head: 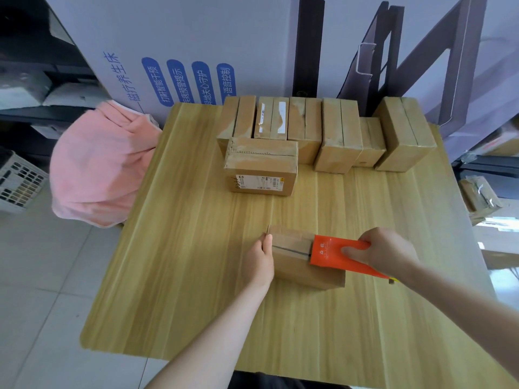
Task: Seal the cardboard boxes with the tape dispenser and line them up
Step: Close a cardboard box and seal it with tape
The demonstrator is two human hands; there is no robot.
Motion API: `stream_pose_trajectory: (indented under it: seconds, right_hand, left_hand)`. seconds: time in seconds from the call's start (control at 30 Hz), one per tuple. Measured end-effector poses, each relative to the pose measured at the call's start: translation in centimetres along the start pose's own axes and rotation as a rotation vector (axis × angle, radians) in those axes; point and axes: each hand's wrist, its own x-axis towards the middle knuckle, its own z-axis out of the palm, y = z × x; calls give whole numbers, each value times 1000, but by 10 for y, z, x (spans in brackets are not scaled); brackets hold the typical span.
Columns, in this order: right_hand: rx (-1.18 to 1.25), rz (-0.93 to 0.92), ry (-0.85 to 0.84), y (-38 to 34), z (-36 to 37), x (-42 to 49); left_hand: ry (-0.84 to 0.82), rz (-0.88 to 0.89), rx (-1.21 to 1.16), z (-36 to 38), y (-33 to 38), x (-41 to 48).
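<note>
Left hand [259, 259] presses box [306, 272] end; right hand [384, 254] grips orange dispenser [334, 252].

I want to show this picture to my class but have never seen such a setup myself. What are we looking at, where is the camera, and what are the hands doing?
There is no machine here: a person wears a wide-angle camera on the head, so the single picture looks forward and down at their own arms. On the wooden table a small cardboard box lies near them. The left hand rests against its left end, steadying it. The right hand grips an orange tape dispenser set on the box's top, over the seam. At the far edge stands a row of boxes, with one labelled box just in front. A pink cloth sits beside the table's left side.
</note>
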Motion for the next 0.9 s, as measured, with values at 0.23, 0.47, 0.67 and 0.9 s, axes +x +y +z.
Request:
stream_pose_trajectory:
  seconds: [0.23, 0.47, 0.67, 0.9]
  right_hand:
    - [11, -1, 0, 4, 3, 1]
    - [47, -36, 10, 13, 8, 5]
    - [109, -135, -48, 32, 7, 13]
    - [144, -96, -29, 108, 2, 1]
  left_hand:
    - [150, 578, 293, 8, 2, 3]
    - [88, 716, 614, 42, 19, 18]
    - [112, 695, 772, 42, 23, 16]
    - [88, 662, 837, 43, 26, 13]
